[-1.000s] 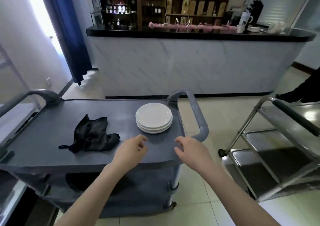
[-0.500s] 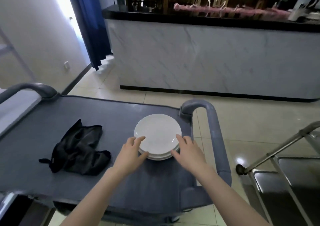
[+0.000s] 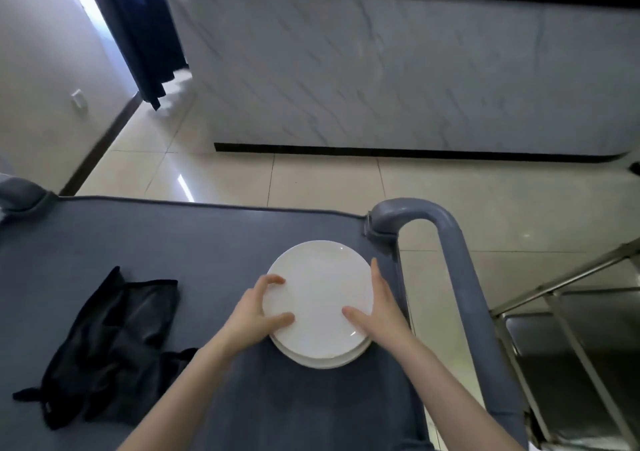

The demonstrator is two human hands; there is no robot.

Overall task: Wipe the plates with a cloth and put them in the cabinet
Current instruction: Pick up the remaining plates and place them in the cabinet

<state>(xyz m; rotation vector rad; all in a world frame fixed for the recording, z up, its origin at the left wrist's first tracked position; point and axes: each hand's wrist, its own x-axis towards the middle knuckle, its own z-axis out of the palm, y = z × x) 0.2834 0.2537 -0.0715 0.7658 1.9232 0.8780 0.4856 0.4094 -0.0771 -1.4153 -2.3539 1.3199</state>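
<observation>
Being pinched at both edges — plate [image 3: 320, 294] is held by left hand [image 3: 254, 315] and right hand [image 3: 382, 312], thumbs on top; cloth [image 3: 110, 339] lies apart.

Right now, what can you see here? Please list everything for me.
plates: one stack, at least two, white, right side of the cart
cloth: one, black, crumpled on the cart left of the plates
cart: one, grey, nearest
handles: two, grey, cart's ends, left one mostly cut off
counter: one, pale marble front, dark top, across the floor
curtain: one, blue, far left
trolley: one, metal, right of the cart
socket: one, white, left wall
left hand: grips the plates' left rim
right hand: holds the plates' right rim
</observation>
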